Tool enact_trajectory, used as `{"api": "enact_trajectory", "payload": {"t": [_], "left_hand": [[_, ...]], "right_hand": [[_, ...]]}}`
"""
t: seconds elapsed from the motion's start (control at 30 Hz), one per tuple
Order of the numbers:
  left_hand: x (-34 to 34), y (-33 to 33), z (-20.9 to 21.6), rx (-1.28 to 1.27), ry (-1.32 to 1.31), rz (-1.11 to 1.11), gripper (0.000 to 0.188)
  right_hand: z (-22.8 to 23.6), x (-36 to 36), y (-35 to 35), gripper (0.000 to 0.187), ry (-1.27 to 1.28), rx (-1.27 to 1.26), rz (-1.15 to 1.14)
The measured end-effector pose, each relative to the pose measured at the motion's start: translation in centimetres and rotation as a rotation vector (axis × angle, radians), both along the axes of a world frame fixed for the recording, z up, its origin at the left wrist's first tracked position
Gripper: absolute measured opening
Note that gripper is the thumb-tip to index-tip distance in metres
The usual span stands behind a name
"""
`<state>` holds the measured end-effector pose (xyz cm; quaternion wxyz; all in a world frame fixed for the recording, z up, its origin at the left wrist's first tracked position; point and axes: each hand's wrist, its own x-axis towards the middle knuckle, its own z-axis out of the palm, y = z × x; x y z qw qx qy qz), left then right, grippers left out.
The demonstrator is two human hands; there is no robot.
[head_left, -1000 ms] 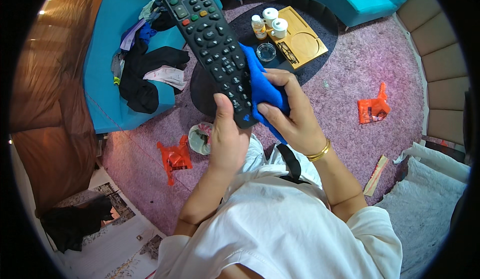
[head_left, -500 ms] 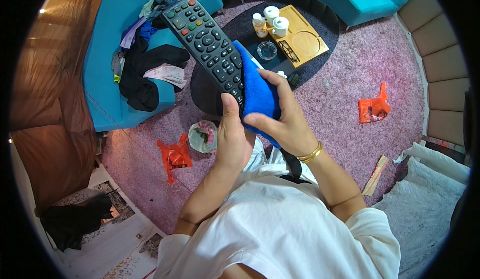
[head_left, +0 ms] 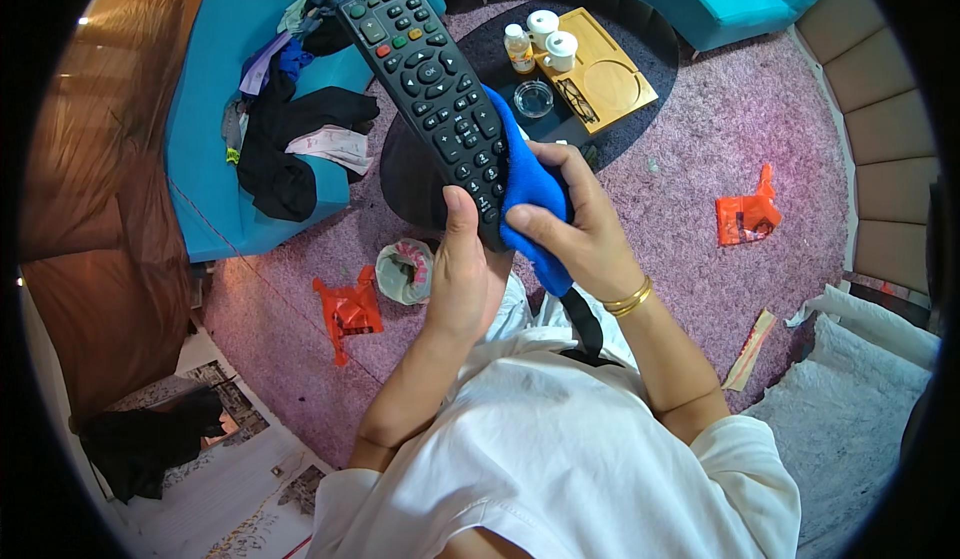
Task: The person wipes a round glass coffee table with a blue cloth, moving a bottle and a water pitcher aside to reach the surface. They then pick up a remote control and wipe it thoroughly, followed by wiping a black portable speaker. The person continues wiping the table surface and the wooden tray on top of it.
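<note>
Blue cloth (head_left: 533,194) has drawn back to the 4 o'clock side of the remote (head_left: 432,104), baring more keys. Left hand (head_left: 465,269) grips the remote, toward 11 o'clock in view; right hand (head_left: 590,234) pinches the cloth. Grip beneath seems mostly hidden; if slack, hard rubbing could twist the remote free.

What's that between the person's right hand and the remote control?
A blue cloth lies between the right hand and the remote control, along the remote's lower right edge; the head view shows it.
</note>
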<state>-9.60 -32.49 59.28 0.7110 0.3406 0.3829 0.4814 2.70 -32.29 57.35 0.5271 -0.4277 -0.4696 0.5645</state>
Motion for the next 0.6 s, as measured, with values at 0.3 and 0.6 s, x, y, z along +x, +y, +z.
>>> {"api": "enact_trajectory", "payload": {"t": [0.3,0.6], "left_hand": [[-0.7,0.0,-0.6,-0.050,-0.108,-0.114,0.062],[-0.5,-0.3,-0.9,0.161,0.195,-0.107,0.066]], "right_hand": [[0.2,0.4,0.1,0.035,0.412,-0.048,-0.380],[-0.1,-0.3,-1.0,0.054,-0.148,0.207,-0.178]]}}
